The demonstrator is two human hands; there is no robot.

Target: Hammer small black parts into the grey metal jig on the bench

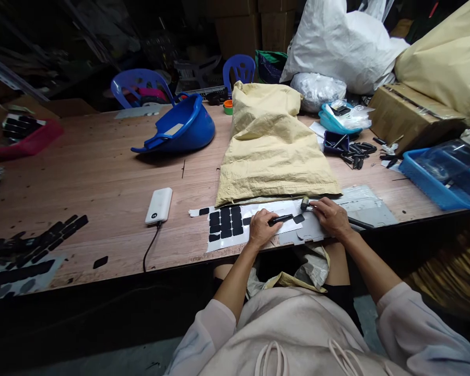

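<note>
My left hand (261, 228) rests near the table's front edge, fingers curled round a slim black part (281, 219) that pokes out to the right. It lies on a white backing sheet (254, 210) carrying several black rounded pads (226, 223). One loose black pad (298, 219) sits just right of the part. My right hand (329, 216) is closed on a small hammer-like tool (305, 204), its head beside that pad, its dark handle (361, 224) trailing right under my wrist. A grey plastic sheet (360, 204) lies beneath the right hand.
A tan woven sack (269, 146) lies behind the sheet. A white power bank (159, 206) with cable sits to the left, a tipped blue basin (180, 128) beyond. More black pads (31, 250) cover the left edge. Blue trays (434, 184), small black parts (356, 150) and a cardboard box (411, 117) stand right.
</note>
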